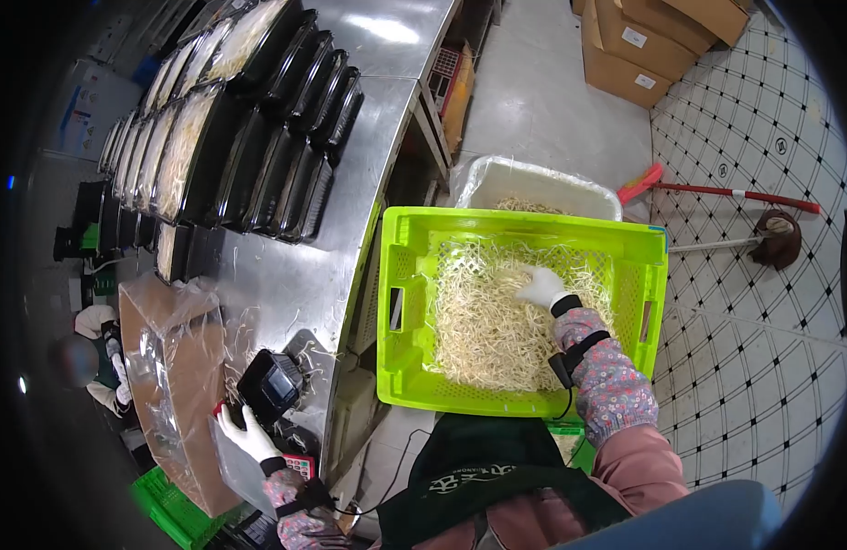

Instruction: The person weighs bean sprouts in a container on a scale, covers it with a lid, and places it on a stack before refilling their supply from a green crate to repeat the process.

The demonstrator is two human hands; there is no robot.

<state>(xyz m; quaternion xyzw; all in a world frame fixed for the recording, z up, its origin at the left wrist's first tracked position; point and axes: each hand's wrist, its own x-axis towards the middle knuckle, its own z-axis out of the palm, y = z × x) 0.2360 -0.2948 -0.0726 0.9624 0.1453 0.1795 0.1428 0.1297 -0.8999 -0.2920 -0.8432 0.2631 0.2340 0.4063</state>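
My right hand (540,287), in a white glove, reaches into a heap of pale bean sprouts (487,339) and closes on some of them; its fingertips are partly hidden among the strands. The sprouts fill the middle of a bright green plastic crate (524,220). On the left, my gloved left hand (251,437) has its fingers spread and holds nothing. It is beside a small black plastic tray (269,387), which sits tilted on the metal table. A red keypad (300,466), seemingly of a scale, shows next to my left wrist.
Stacks of black trays packed with sprouts (190,151) stand on the steel table (377,119). A cardboard box (167,367) with clear plastic is at its near end. Behind the crate is a white bin (542,183). A red-handled broom (735,192) lies right; another person (103,357) is far left.
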